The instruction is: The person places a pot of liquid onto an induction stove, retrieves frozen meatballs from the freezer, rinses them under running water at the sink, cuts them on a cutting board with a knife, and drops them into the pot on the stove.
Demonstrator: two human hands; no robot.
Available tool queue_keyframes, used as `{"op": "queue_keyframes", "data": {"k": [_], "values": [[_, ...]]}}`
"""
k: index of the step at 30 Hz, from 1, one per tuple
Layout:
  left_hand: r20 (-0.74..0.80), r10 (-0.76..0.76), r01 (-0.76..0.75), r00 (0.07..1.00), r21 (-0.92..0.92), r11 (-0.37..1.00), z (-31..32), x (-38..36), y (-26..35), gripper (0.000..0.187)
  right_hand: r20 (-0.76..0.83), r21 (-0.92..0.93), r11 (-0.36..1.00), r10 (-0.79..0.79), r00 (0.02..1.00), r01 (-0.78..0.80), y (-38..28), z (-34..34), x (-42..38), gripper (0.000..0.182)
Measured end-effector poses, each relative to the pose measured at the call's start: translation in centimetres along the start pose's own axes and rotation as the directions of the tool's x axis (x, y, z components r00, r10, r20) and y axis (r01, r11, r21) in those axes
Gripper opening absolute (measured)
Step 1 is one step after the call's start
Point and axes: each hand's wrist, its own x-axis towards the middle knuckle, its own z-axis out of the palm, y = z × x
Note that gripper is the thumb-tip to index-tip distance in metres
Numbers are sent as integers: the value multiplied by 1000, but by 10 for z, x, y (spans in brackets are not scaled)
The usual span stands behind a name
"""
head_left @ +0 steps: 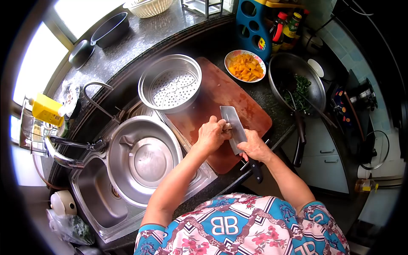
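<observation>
A brown cutting board (pixel 204 91) lies on the counter in front of me. My right hand (pixel 256 146) grips a cleaver (pixel 233 127) where the blade meets the handle, and the black handle sticks out below the palm. Close to the left side of the blade, my left hand (pixel 211 136) is closed with curled fingers over the board. Something small and pale shows at its fingertips, too small and covered to name. A metal steamer pot (pixel 192 88) with a perforated bottom rests at the board's far left corner.
Left of the board, a large steel basin (pixel 114 174) stands over the double sink (pixel 85 187). Beyond the board are a bowl (pixel 227 70) of orange chunks and a bottle rack (pixel 250 25). A wok (pixel 278 76) with chopped greens and a spatula (pixel 301 136) stands right.
</observation>
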Motion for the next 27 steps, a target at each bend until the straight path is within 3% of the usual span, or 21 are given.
{"op": "queue_keyframes", "data": {"k": [8,11,15,17,18,19,21,22,23,25,27], "values": [[-161,-18,-23,987,-251,968,5,-7,-8,26,55,-6,1000,-27,998,28,-4,13,10,22],[-230,-12,-34,973,-194,980,3,-11,-7,25,42,-34,996,-80,996,81,-2,18,11,22],[-94,-106,61,990,-395,917,-11,-6,-3,28,30,-48,997,-61,998,62,-1,24,12,21],[190,-172,257,967,-721,643,-27,-7,3,29,-45,-133,990,-44,998,38,-10,28,11,26],[135,-79,154,988,-741,654,-14,0,-13,29,-60,-174,984,-45,997,34,-18,30,10,28],[136,-76,152,988,-741,654,-10,1,-17,29,-64,-173,984,-45,997,34,-15,29,12,28],[264,-253,349,931,-848,398,-28,-1,-2,29,-94,-373,924,-130,987,86,-8,28,18,27],[268,-254,342,929,-886,314,-23,-1,-8,31,-103,-437,894,-159,982,99,-7,27,19,26],[269,-252,342,930,-885,316,-25,-1,-6,31,-111,-519,839,-257,960,165,-11,28,18,25],[379,-322,393,868,-919,-24,-29,-1,-1,31,-99,-673,689,-447,889,271,-19,30,14,23],[398,-356,397,845,-914,-79,-13,5,-13,29,-107,-660,709,-415,903,248,-29,32,11,23]]}}
